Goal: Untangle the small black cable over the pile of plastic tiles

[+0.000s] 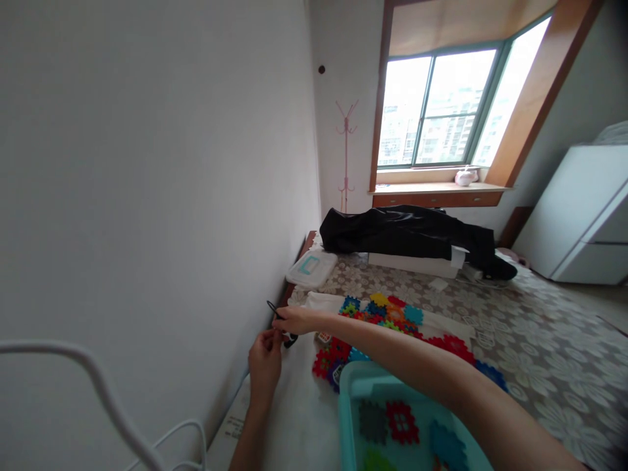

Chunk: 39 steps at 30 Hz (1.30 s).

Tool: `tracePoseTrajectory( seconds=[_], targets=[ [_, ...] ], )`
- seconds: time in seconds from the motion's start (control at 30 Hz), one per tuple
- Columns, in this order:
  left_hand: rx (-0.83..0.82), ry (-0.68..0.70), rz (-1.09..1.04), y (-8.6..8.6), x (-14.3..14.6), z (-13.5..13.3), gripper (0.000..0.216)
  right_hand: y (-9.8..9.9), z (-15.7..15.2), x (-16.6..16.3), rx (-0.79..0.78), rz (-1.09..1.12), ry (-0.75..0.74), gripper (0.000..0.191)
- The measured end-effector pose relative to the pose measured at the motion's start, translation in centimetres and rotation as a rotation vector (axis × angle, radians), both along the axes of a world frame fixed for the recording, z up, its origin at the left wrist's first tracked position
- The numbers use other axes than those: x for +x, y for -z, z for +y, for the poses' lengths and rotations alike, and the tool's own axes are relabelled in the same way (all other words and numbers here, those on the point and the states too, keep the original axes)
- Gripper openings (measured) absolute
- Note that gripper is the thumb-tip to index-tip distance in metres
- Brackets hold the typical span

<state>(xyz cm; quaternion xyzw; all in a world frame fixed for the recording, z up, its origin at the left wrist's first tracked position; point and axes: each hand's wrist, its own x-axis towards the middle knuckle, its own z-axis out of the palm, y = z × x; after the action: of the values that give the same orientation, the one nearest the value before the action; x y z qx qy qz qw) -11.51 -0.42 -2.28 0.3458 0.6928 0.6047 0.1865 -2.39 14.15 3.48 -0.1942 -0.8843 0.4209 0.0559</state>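
Both my hands meet near the wall at the left edge of a bed. My left hand (pixel 265 361) is closed in a pinch on a small dark looped thing (pixel 282 325), perhaps a hair tie or cord. My right hand (pixel 296 320) reaches across from the right and grips the same dark thing with its fingers closed. Just right of my hands lie several colourful interlocking plastic tiles (pixel 387 314) on the bed cover. A teal plastic bin (pixel 350 392) with a few tiles inside sits below my right forearm.
A white wall runs along the left. A white cable (pixel 105 392) loops at bottom left. A black garment (pixel 412 232) and a white lidded box (pixel 313 268) lie further up the bed. A pink coat stand (pixel 346 154), a window and a white cabinet (pixel 581 216) are beyond.
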Motion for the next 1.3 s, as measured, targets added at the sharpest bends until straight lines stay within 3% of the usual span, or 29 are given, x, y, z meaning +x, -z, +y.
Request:
tracePoseTrajectory(
  seconds=[0.27,0.5,0.73,0.9,1.17,1.3],
  targets=[
    [-0.006,-0.030,0.019,0.3,-0.3,0.2,0.076,-0.6,0.8,0.4,0.134,-0.027,-0.099,0.029],
    [-0.032,0.003,0.008,-0.4,0.0,0.0,0.065,-1.1,0.3,1.0,0.216,-0.031,-0.098,0.031],
    [-0.100,-0.014,0.090,-1.3,0.5,-0.4,0.053,-1.2,0.4,1.1,0.267,-0.076,-0.166,0.015],
    [-0.137,-0.051,0.149,-1.5,0.7,-0.4,0.049,-0.4,0.4,1.0,0.390,-0.125,-0.214,0.053],
    [-0.136,-0.071,0.164,-1.3,0.9,-0.5,0.051,-0.7,-0.4,1.1,0.475,-0.176,-0.249,0.060],
    [-0.138,-0.077,0.183,-0.8,0.6,-0.6,0.068,-1.2,-0.9,1.5,0.526,-0.177,-0.267,0.057]
  ],
)
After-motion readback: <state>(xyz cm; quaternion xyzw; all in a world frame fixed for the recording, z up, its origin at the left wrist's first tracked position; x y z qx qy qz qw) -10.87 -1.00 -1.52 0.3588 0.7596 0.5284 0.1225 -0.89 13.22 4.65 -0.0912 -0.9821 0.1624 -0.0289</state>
